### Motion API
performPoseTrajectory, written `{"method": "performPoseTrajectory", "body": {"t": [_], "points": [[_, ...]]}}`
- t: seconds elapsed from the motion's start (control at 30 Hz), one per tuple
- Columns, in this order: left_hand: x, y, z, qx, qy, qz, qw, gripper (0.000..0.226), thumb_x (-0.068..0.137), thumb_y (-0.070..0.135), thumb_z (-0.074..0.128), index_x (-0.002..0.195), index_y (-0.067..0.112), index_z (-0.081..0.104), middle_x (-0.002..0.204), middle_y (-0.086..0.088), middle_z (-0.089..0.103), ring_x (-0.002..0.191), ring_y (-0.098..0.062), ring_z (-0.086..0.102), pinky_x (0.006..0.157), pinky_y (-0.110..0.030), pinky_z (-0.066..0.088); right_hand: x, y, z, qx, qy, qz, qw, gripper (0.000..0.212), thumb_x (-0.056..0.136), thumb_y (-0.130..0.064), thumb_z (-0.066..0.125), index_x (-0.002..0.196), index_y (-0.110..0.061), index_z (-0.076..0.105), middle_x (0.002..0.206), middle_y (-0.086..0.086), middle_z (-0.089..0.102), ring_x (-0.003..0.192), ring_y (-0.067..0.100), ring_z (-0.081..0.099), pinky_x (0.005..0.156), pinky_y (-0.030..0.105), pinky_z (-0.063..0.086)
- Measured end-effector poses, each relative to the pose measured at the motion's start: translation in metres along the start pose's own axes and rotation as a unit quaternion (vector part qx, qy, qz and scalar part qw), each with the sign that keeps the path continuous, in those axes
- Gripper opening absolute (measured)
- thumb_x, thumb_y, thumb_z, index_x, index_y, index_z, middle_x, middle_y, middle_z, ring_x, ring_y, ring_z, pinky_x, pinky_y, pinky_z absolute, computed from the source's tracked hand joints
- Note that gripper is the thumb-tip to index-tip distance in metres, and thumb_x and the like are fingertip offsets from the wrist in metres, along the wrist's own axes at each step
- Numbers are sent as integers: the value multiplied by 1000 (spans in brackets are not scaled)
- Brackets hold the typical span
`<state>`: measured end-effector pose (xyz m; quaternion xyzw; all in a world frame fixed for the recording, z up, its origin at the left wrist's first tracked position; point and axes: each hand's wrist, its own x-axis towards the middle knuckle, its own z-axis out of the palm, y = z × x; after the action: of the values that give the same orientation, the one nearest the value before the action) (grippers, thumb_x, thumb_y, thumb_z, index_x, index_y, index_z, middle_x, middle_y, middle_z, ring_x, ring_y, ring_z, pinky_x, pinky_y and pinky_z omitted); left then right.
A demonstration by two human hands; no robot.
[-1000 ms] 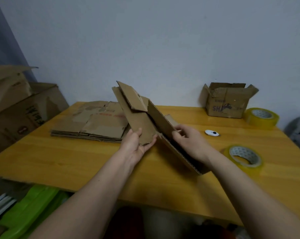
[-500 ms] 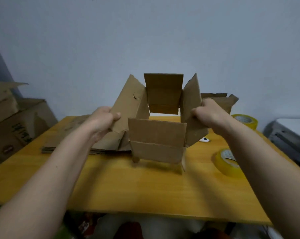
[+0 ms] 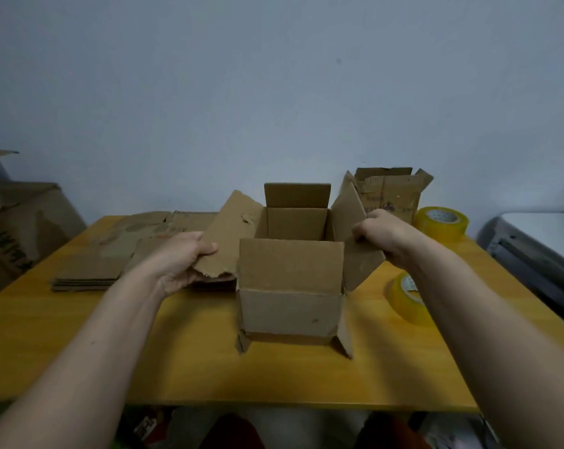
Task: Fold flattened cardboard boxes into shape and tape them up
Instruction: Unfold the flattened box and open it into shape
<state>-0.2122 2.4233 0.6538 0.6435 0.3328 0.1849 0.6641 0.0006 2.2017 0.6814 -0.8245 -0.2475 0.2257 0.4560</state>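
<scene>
A small brown cardboard box (image 3: 290, 306) stands opened into a square shape on the yellow table (image 3: 209, 367), its top flaps up and its bottom flaps splayed at the corners. My left hand (image 3: 180, 260) grips the torn left top flap. My right hand (image 3: 381, 234) pinches the right top flap. A stack of flattened boxes (image 3: 112, 257) lies at the back left. One yellow tape roll (image 3: 407, 296) lies just right of the box, partly behind my right forearm. A second tape roll (image 3: 442, 222) sits at the back right.
Another small open cardboard box (image 3: 391, 192) stands at the back against the wall. Large cardboard boxes (image 3: 18, 228) stand off the table's left side. A grey-white unit (image 3: 540, 244) is at the right. The table's front edge runs close to me.
The flattened box was lifted and pulled open into a square tube, then set down standing on the table. Both hands shifted from its sides to the left and right top flaps.
</scene>
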Motion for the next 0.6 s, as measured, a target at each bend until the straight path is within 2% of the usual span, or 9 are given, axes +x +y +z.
{"method": "performPoseTrajectory", "body": {"t": [0.1,0.17,0.27,0.33,0.4,0.47,0.6], "points": [[15,0,7,-47,-1,0,999,19,94,3,49,107,12,60,77,-7,72,66,-17,69,52,-29,57,14,5,-1,0,-3,-2,1000,22,90,-10,50,110,-1,51,105,24,56,89,35,57,69,38,44],[24,-8,8,-107,-24,-26,994,27,85,5,56,112,9,57,87,-14,72,80,-26,71,67,-44,60,25,10,1,-5,-8,8,1000,18,90,-11,50,106,-3,53,109,26,57,92,34,58,73,38,47],[34,-25,11,-139,-74,-74,985,44,75,14,63,118,7,57,104,-19,71,103,-37,66,89,-62,48,38,20,6,-19,-27,30,999,21,90,-11,50,110,-5,52,107,22,61,96,33,62,84,46,54],[39,-37,13,-152,-92,-88,980,41,77,19,62,116,7,63,115,-20,67,116,-40,58,98,-68,37,42,25,10,-28,-28,33,999,21,91,-9,48,111,-4,52,104,18,62,92,31,62,82,46,53],[43,-47,16,-166,-116,-100,974,33,80,23,59,105,10,74,121,-20,63,121,-41,53,100,-72,30,46,29,12,-35,-31,29,999,18,92,-10,48,109,-6,54,102,17,64,94,32,62,85,47,52],[43,-56,18,-186,-152,-115,964,30,81,27,57,98,13,78,125,-20,59,122,-42,49,97,-73,31,47,32,12,-33,-41,21,998,11,93,-10,48,102,-9,55,100,16,64,95,31,62,88,48,51],[45,-69,23,-255,-189,-111,942,38,73,28,68,108,14,74,124,-20,61,121,-44,52,90,-73,38,42,35,2,-35,-59,9,998,10,95,-13,50,104,-13,53,100,10,63,93,23,62,80,37,53]]}}
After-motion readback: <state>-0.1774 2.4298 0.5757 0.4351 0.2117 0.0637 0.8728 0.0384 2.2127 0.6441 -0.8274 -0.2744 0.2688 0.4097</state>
